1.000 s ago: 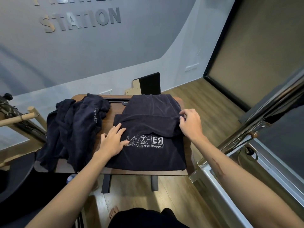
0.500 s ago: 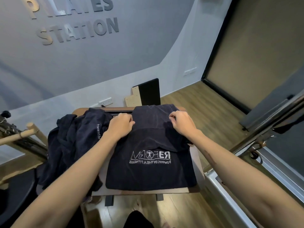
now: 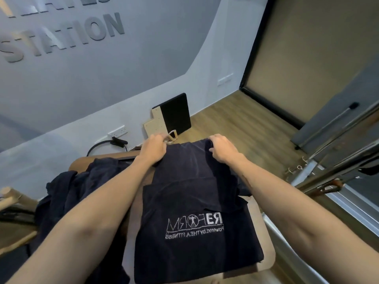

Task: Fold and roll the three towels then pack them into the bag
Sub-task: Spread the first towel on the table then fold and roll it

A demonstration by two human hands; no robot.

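A: Two hands on one towel, both at the far edge. Biggest thing first: the wooden table (image 3: 266,257), rounded corners, carrying everything.

B: And the towel?

A: Dark navy towel (image 3: 196,212) lies flat on the table's right half, near part w/ white logo text (image 3: 194,226) reading upside down. A folded layer sits over its far half.

B: Other towels?

A: Crumpled dark heap (image 3: 67,193) on the table's left side, just beside the flat one. Can't tell how many are in it.

B: Hands?

A: Left hand (image 3: 153,149) w/ fingers clenched on the far left corner of the folded layer. Right hand (image 3: 222,149) w/ fingers curled over the far right corner, grasping it too. Forearms run along either side of the towel.
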